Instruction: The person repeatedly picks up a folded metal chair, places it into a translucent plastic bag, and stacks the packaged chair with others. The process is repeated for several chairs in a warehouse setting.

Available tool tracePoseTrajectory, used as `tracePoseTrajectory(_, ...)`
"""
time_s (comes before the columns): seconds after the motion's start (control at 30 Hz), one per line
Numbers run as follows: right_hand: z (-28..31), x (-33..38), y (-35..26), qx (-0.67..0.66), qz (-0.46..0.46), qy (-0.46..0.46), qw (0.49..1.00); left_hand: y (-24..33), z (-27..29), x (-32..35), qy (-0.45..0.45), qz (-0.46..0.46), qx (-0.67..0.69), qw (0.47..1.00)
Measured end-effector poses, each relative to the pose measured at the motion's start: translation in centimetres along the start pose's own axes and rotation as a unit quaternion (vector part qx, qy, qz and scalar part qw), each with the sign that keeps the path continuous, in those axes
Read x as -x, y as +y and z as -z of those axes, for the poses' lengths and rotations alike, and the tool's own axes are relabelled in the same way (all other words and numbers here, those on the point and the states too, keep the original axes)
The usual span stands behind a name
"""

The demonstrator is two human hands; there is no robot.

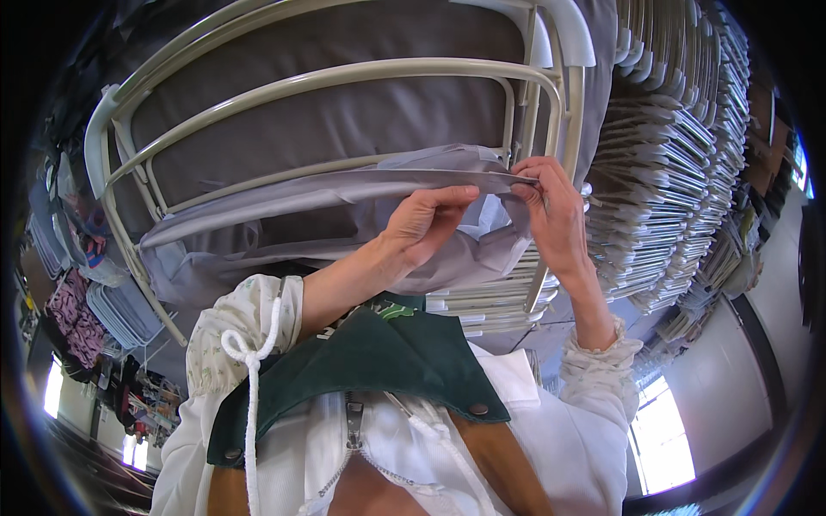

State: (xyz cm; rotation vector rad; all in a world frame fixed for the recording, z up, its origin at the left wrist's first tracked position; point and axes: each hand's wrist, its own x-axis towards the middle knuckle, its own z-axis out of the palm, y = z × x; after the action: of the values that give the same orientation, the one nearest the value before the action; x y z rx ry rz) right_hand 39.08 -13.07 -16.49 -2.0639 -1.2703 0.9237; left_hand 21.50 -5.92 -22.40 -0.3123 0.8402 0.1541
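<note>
Carried on a cream metal tube frame [344,82], with dark grey padding [344,34] stretched behind its bars. Draped over the lower bar, a light grey fabric cover [284,215], loosely wrinkled. Stacked beside, to the right, rows of similar folded frames [671,172].

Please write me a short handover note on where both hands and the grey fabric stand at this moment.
Left hand: fingers pinch the edge of the grey fabric cover from below, near its right end.
Right hand: fingers grip the same edge at the corner, beside the right upright of the cream metal frame.
Cover: drawn across the frame's middle rail, its left part sagging in folds below.
Done: the edge is pulled taut between the two hands.
Left: the corner is not yet seated on the frame; the lower fabric hangs loose.
Nearby: a stack of similar frames on the right.
</note>
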Motion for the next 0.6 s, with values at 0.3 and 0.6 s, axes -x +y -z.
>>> tracePoseTrajectory(0.3,-0.3,0.8,-0.1,0.054,-0.001,-0.013,0.998,-1.5,-0.7,-1.4,-0.036,0.049,0.011,0.998)
tracePoseTrajectory(0.6,-1.5,-1.8,-0.2,0.262,-0.001,0.053,0.964,-1.1,-1.0,-3.7,0.148,-0.047,0.035,0.987)
